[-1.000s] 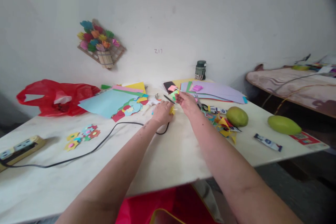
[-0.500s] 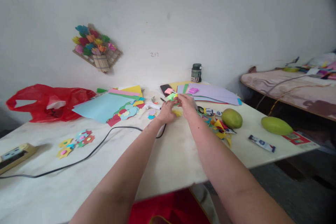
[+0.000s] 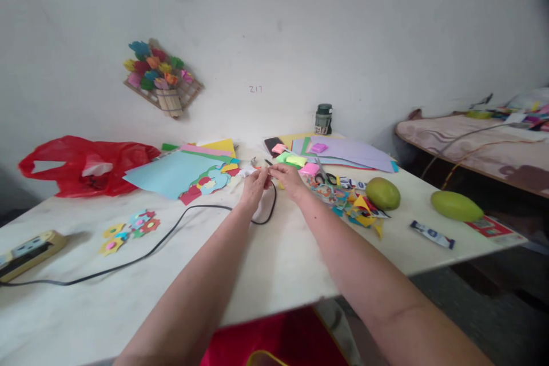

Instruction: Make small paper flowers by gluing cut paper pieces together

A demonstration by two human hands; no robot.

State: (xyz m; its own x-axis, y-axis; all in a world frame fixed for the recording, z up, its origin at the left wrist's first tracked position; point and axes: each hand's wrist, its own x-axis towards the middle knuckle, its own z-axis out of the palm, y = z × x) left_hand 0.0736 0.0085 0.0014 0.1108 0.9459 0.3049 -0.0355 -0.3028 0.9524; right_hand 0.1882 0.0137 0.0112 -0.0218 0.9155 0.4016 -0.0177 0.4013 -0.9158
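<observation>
At the lower edge of the frame, smooth red material [image 3: 278, 334] with a yellow border is seen below the worktop [image 3: 283, 269], whose pale, hard surface is faintly stained. A smooth black cord [image 3: 150, 251] is laid in a curve from the cream, block-shaped power strip [image 3: 34, 251] at the lower left to a loop beside the hands. Layered paper flowers [image 3: 112, 245] with rounded pink centres are found at left.

At the centre of the frame, the left hand [image 3: 256, 186] and right hand [image 3: 289, 180] are brought close, fingers bent inward; whether they are clamped on anything small cannot be told. The white tool [image 3: 247, 171], hard-looking and smooth, is located just beyond the left hand, its shape partly hidden.

To the right, angular paper scraps [image 3: 358, 211] are heaped beside a rounded green fruit [image 3: 383, 193]. Behind the hands, soft-looking, rounded pink blocks [image 3: 309, 169] are noted near flat lilac sheets [image 3: 355, 153]. At left, a crumpled red plastic bag [image 3: 86, 166] is observed. In the upper left, a lattice ornament [image 3: 158, 80] with crinkled flowers is mounted on the matt wall [image 3: 274, 23].
</observation>
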